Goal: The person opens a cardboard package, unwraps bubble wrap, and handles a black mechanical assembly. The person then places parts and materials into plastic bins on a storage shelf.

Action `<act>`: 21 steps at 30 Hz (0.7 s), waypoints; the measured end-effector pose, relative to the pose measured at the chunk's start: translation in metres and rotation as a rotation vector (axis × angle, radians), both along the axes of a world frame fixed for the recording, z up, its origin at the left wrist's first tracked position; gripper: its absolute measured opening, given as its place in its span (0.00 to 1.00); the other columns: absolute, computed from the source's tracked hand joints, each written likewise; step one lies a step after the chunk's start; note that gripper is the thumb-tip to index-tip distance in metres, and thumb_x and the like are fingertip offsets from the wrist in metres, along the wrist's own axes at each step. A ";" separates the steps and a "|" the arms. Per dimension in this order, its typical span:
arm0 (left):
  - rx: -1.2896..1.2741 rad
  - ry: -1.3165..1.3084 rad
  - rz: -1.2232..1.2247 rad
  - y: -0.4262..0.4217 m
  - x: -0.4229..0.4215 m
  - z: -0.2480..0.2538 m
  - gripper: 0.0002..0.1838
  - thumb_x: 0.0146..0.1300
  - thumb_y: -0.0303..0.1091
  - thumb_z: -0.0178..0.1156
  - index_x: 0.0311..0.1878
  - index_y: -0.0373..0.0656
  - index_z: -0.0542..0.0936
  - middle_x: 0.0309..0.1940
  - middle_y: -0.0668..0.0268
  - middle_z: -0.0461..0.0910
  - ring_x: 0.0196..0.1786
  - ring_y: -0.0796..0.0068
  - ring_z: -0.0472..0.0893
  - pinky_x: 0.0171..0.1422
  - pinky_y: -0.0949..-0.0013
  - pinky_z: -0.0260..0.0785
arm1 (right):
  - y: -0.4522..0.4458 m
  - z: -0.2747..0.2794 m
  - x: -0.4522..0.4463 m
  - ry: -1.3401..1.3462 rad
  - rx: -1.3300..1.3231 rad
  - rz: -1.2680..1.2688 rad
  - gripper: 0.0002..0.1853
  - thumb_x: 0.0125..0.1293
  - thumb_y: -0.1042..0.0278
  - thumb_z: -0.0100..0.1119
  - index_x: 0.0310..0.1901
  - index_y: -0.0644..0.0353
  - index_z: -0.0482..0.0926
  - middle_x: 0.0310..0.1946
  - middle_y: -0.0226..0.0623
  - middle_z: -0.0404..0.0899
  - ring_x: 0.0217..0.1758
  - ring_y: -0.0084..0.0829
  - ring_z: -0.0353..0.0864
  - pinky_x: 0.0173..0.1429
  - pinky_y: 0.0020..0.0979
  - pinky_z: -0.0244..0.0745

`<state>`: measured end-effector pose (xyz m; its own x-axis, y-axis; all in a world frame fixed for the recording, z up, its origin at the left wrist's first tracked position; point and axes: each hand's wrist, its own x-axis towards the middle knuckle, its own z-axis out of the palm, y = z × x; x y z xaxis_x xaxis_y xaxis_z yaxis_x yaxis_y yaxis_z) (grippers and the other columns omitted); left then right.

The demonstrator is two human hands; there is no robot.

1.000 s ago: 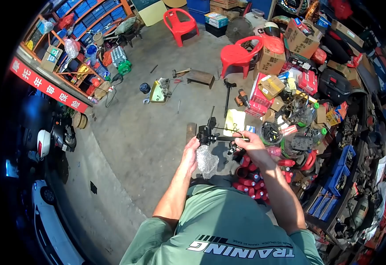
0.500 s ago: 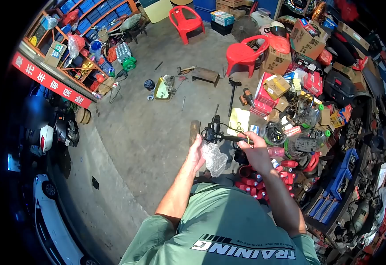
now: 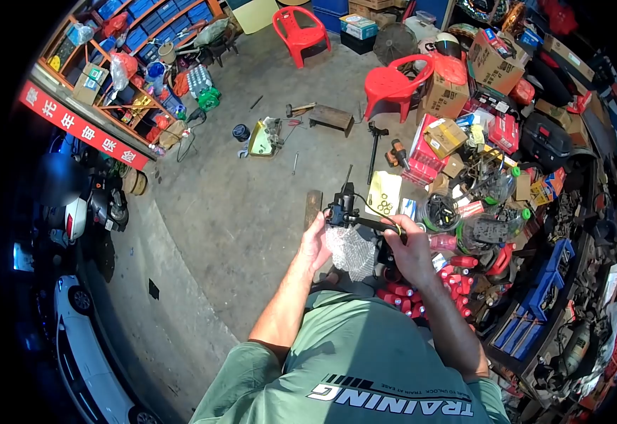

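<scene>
Our left hand (image 3: 314,245) and right hand (image 3: 410,249) clamp the black lever assembly (image 3: 342,214) at 8 and 4 o'clock, bubble wrap (image 3: 353,253) at 6.

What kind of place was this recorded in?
Probably a motorbike repair workshop: tools and a tray of parts lie on the concrete floor, a cordless drill sits by the boxes, and orange shelving holds blue bins.
</scene>
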<state>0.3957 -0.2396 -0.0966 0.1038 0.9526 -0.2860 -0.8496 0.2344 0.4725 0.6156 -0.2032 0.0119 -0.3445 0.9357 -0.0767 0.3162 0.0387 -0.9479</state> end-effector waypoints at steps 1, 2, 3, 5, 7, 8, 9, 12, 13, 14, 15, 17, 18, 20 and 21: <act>-0.009 0.003 0.004 0.000 0.000 -0.001 0.31 0.64 0.58 0.61 0.62 0.46 0.73 0.57 0.58 0.77 0.59 0.60 0.76 0.66 0.53 0.67 | 0.000 0.000 0.000 0.000 0.000 0.000 0.11 0.67 0.74 0.56 0.50 0.65 0.78 0.34 0.36 0.79 0.35 0.23 0.76 0.42 0.26 0.72; -0.018 0.007 0.008 0.000 0.000 -0.002 0.31 0.64 0.58 0.61 0.62 0.46 0.73 0.56 0.57 0.78 0.59 0.60 0.76 0.66 0.53 0.67 | 0.000 -0.001 0.001 0.004 -0.009 -0.007 0.11 0.67 0.74 0.56 0.49 0.65 0.78 0.34 0.35 0.79 0.35 0.23 0.76 0.41 0.26 0.72; -0.018 0.007 0.008 0.000 0.000 -0.003 0.31 0.64 0.58 0.61 0.62 0.46 0.73 0.56 0.57 0.78 0.59 0.60 0.76 0.66 0.53 0.67 | 0.000 -0.001 0.001 0.007 -0.017 -0.014 0.11 0.67 0.75 0.56 0.49 0.65 0.78 0.34 0.35 0.79 0.35 0.22 0.75 0.41 0.26 0.72; -0.011 0.007 0.004 -0.001 0.000 -0.003 0.32 0.63 0.58 0.62 0.62 0.45 0.73 0.57 0.58 0.78 0.60 0.61 0.75 0.67 0.54 0.65 | 0.000 -0.004 0.002 0.012 0.013 -0.019 0.10 0.68 0.75 0.56 0.49 0.65 0.78 0.33 0.33 0.78 0.34 0.21 0.75 0.40 0.26 0.71; 0.008 0.003 0.001 -0.001 0.000 -0.002 0.33 0.62 0.57 0.63 0.62 0.45 0.73 0.57 0.58 0.77 0.61 0.62 0.75 0.68 0.55 0.64 | 0.000 -0.004 0.003 0.017 0.043 -0.023 0.10 0.68 0.75 0.56 0.49 0.65 0.78 0.32 0.32 0.78 0.33 0.20 0.74 0.39 0.25 0.71; 0.027 -0.002 -0.002 0.000 0.000 -0.001 0.33 0.62 0.57 0.64 0.63 0.44 0.73 0.57 0.59 0.77 0.61 0.62 0.75 0.69 0.56 0.64 | -0.001 -0.001 0.003 0.029 -0.004 -0.027 0.10 0.69 0.74 0.55 0.49 0.64 0.78 0.32 0.27 0.77 0.34 0.16 0.72 0.39 0.23 0.69; 0.027 -0.002 -0.002 0.000 0.000 -0.002 0.33 0.62 0.57 0.64 0.63 0.44 0.73 0.57 0.59 0.77 0.61 0.62 0.75 0.69 0.56 0.64 | -0.001 0.000 0.003 0.041 -0.052 -0.030 0.09 0.70 0.73 0.55 0.49 0.64 0.78 0.31 0.22 0.76 0.34 0.13 0.70 0.39 0.20 0.67; 0.043 0.005 0.005 0.001 -0.002 -0.004 0.35 0.61 0.55 0.66 0.65 0.44 0.72 0.58 0.61 0.77 0.61 0.64 0.75 0.69 0.57 0.63 | -0.002 -0.004 0.005 0.068 -0.068 -0.042 0.10 0.69 0.75 0.55 0.49 0.63 0.79 0.28 0.25 0.75 0.30 0.14 0.71 0.34 0.22 0.69; 0.058 0.004 -0.005 0.001 -0.002 -0.002 0.35 0.61 0.54 0.66 0.65 0.44 0.71 0.58 0.61 0.77 0.61 0.64 0.75 0.69 0.57 0.63 | -0.001 -0.006 0.005 0.068 -0.068 -0.042 0.10 0.69 0.75 0.55 0.49 0.63 0.79 0.28 0.25 0.75 0.30 0.14 0.71 0.34 0.22 0.69; 0.073 0.003 -0.016 0.001 -0.002 -0.001 0.35 0.61 0.54 0.66 0.66 0.44 0.71 0.58 0.61 0.77 0.62 0.64 0.75 0.69 0.57 0.63 | -0.001 -0.009 0.006 0.072 -0.051 -0.042 0.10 0.69 0.75 0.55 0.50 0.63 0.79 0.28 0.25 0.75 0.30 0.14 0.71 0.34 0.22 0.69; 0.073 0.003 -0.016 0.001 -0.002 0.000 0.35 0.61 0.54 0.66 0.66 0.44 0.71 0.58 0.61 0.77 0.62 0.64 0.75 0.69 0.57 0.63 | -0.001 -0.011 0.006 0.078 -0.033 -0.042 0.10 0.68 0.75 0.56 0.50 0.63 0.79 0.28 0.24 0.75 0.31 0.14 0.70 0.34 0.22 0.68; 0.078 -0.006 -0.023 0.000 -0.002 0.002 0.36 0.62 0.54 0.65 0.67 0.44 0.70 0.58 0.61 0.77 0.61 0.64 0.75 0.68 0.57 0.64 | 0.000 -0.014 0.007 0.077 -0.039 -0.041 0.10 0.68 0.76 0.56 0.50 0.63 0.79 0.29 0.25 0.76 0.31 0.14 0.71 0.35 0.22 0.69; 0.077 -0.006 -0.024 0.000 -0.002 0.002 0.36 0.62 0.54 0.65 0.67 0.44 0.70 0.58 0.61 0.77 0.61 0.64 0.75 0.68 0.57 0.64 | 0.000 -0.014 0.007 0.075 -0.044 -0.040 0.10 0.68 0.76 0.56 0.50 0.63 0.79 0.29 0.25 0.76 0.31 0.15 0.71 0.35 0.22 0.69; 0.040 -0.049 -0.024 0.001 -0.003 -0.001 0.35 0.63 0.54 0.63 0.68 0.44 0.69 0.58 0.61 0.77 0.61 0.64 0.76 0.67 0.57 0.66 | 0.000 -0.014 0.006 0.077 -0.035 -0.046 0.10 0.68 0.76 0.56 0.50 0.63 0.79 0.29 0.25 0.76 0.31 0.14 0.71 0.35 0.22 0.69; 0.040 -0.049 -0.024 0.002 -0.004 -0.003 0.35 0.63 0.54 0.63 0.68 0.44 0.69 0.58 0.61 0.77 0.61 0.64 0.76 0.67 0.57 0.66 | -0.001 -0.014 0.006 0.080 -0.026 -0.052 0.10 0.68 0.76 0.56 0.50 0.63 0.79 0.29 0.24 0.76 0.31 0.14 0.71 0.35 0.22 0.69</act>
<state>0.3921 -0.2380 -0.1000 0.1395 0.9604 -0.2413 -0.8663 0.2364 0.4400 0.6215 -0.2038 -0.0018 -0.3011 0.9506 -0.0752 0.2408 -0.0005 -0.9706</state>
